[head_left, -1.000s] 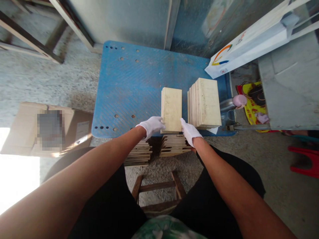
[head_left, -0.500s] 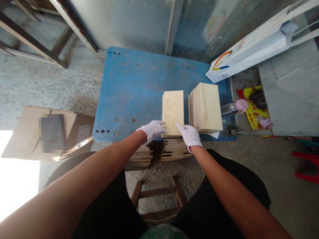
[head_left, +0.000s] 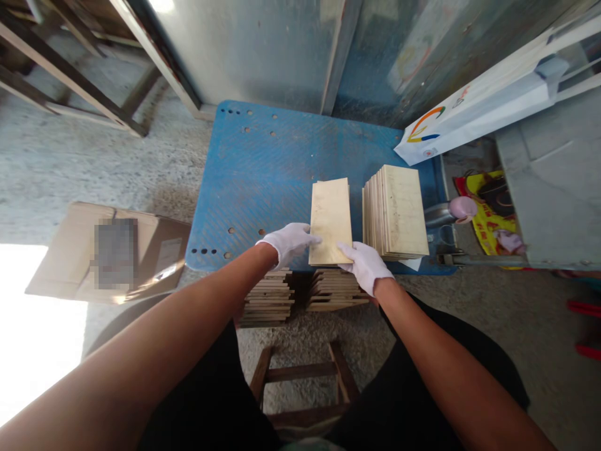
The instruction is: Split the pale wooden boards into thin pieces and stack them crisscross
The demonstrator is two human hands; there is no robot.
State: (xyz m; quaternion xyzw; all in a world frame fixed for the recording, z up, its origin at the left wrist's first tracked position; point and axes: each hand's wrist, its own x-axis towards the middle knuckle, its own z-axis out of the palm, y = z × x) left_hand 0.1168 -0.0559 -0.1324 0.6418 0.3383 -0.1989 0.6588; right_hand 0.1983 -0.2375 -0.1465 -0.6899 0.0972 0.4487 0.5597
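A thin, pale rectangular wooden board (head_left: 330, 216) lies on top of a low stack at the front of the blue table (head_left: 263, 169), turned slightly out of line with the piece under it. My left hand (head_left: 292, 243), in a white glove, grips its left edge with one digit over the face. My right hand (head_left: 366, 262), also gloved in white, pinches the lower right corner, thumb on top and fingers hidden beneath. Right of it stands a taller stack of similar boards (head_left: 404, 210), leaning in a row.
More stacked boards (head_left: 267, 300) sit below the table's front edge, above a wooden stool (head_left: 300, 373). A white paper bag (head_left: 474, 113), a flask with a pink lid (head_left: 462, 208) and a clear cup (head_left: 444, 235) are at right. A cardboard box (head_left: 159, 244) is at left.
The top board has turned slightly and no longer lines up with the stack. My right hand has closed around its near corner. The whole view has shifted a little.
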